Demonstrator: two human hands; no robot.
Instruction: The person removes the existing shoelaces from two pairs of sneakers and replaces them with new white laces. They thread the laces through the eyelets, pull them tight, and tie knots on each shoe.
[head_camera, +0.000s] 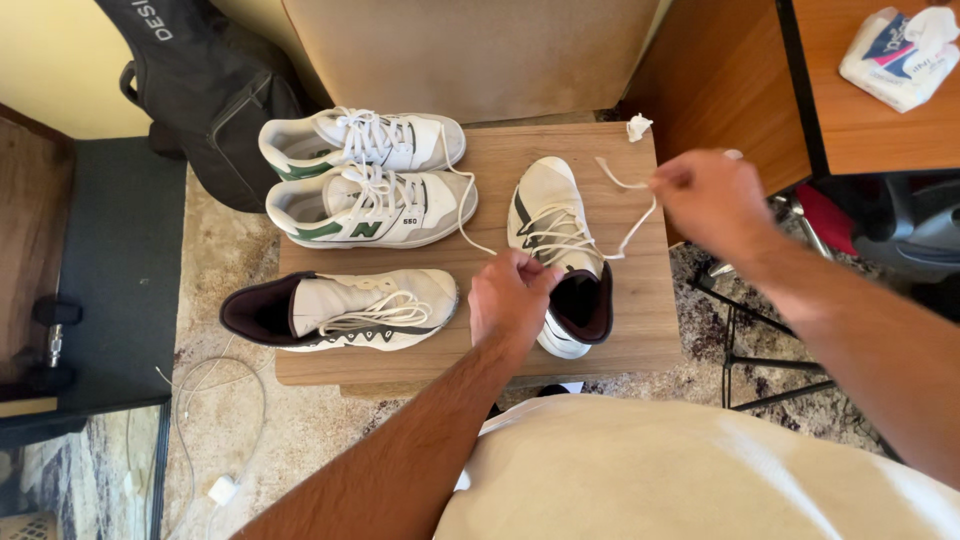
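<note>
The white leather sneaker with dark maroon lining (558, 250) stands at the centre of the frame on the small wooden table (640, 330), its long axis vertical, toe toward the top. The left hand (512, 298) pinches its collar; the right hand (708, 196) (upper right) holds the white lace (632, 222) pulled out. Three more sneakers lie to the left.

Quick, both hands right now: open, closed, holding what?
Left hand: closed, fingers gripping the collar of the white sneaker on the wooden table.
Right hand: closed, pinching the sneaker's white lace, pulled up and out.
</note>
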